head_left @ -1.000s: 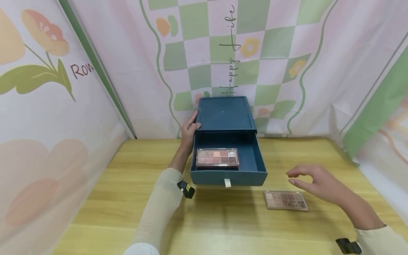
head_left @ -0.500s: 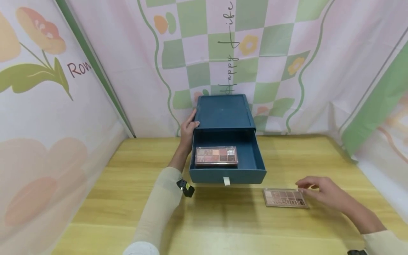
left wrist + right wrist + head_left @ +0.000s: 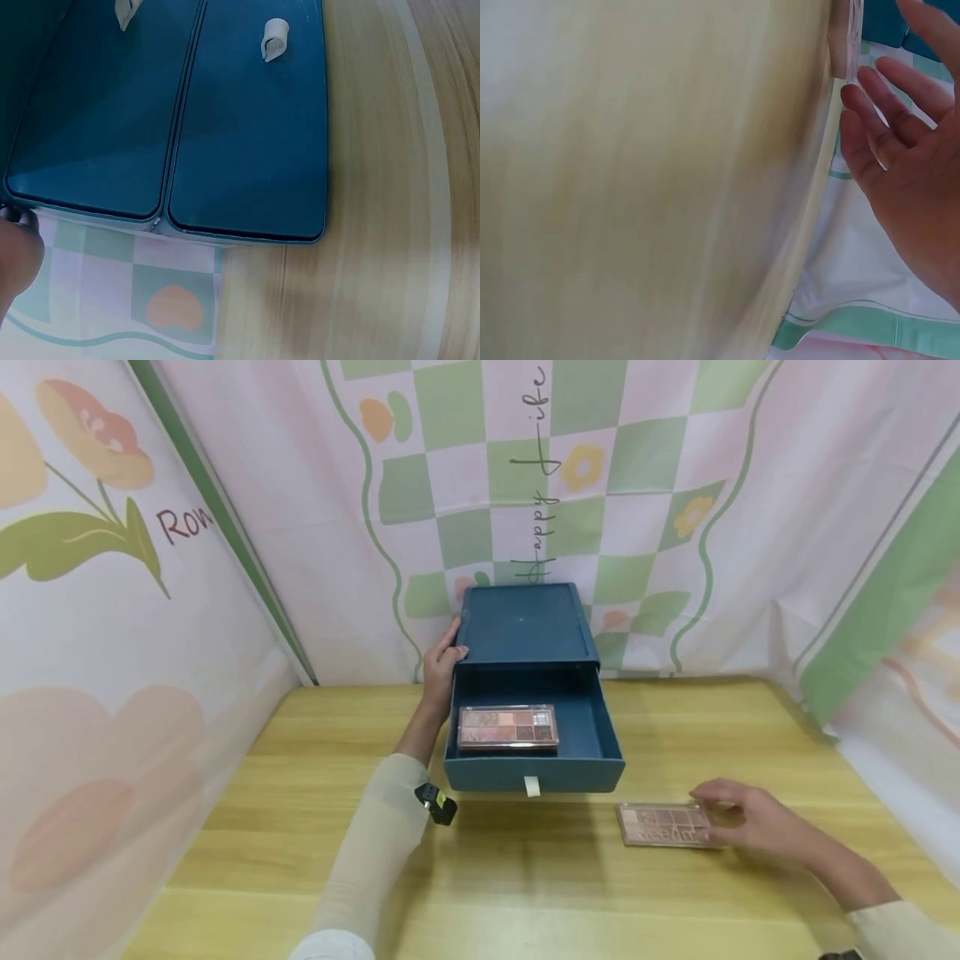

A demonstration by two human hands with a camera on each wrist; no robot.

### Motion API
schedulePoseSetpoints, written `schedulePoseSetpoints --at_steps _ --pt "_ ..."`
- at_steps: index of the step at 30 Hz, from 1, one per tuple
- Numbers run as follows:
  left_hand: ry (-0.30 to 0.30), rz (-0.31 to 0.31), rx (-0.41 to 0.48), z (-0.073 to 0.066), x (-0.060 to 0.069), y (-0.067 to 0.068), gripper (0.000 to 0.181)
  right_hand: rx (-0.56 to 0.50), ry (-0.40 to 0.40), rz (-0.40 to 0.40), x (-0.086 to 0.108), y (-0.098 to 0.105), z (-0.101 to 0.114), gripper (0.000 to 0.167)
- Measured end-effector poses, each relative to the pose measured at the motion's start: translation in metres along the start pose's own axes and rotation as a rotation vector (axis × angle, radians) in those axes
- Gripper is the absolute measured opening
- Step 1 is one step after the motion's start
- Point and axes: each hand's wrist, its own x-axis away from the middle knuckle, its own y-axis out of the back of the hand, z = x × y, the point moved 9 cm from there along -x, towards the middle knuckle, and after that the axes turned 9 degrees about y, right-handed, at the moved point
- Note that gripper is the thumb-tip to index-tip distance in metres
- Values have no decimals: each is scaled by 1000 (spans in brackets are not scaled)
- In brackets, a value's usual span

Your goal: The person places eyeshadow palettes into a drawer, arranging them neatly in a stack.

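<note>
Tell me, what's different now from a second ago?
The right hand has come down to the right end of the makeup palette on the table, its thumb now over that end; whether it grips, I can't tell. Unchanged: the left hand at the side of the box, the open drawer, the second palette inside.

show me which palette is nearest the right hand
The browner palette, lying on the wooden table right by the right hand. The pinker palette sits inside the open drawer, farther from that hand.
</note>
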Motion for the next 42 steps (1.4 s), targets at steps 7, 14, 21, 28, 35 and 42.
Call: schedulePoseSetpoints --at_steps 7,14,21,28,35,42 --pt "-7 7 -4 -3 1 -1 65 -21 -67 141 1 -14 -3 82" --pt "4 14 11 -2 3 -1 65 52 -34 189 -1 -18 -5 79" --pt "3 1 -5 -1 3 0 65 54 -29 154 -2 -15 -6 70" --pt "1 15 2 -3 3 -1 66 44 -58 138 -2 -12 -7 68" --pt "4 15 4 -2 2 0 67 -39 -60 159 0 -13 -8 69" --pt "13 35 -4 -1 2 0 67 -46 -63 150 2 -13 -7 67"
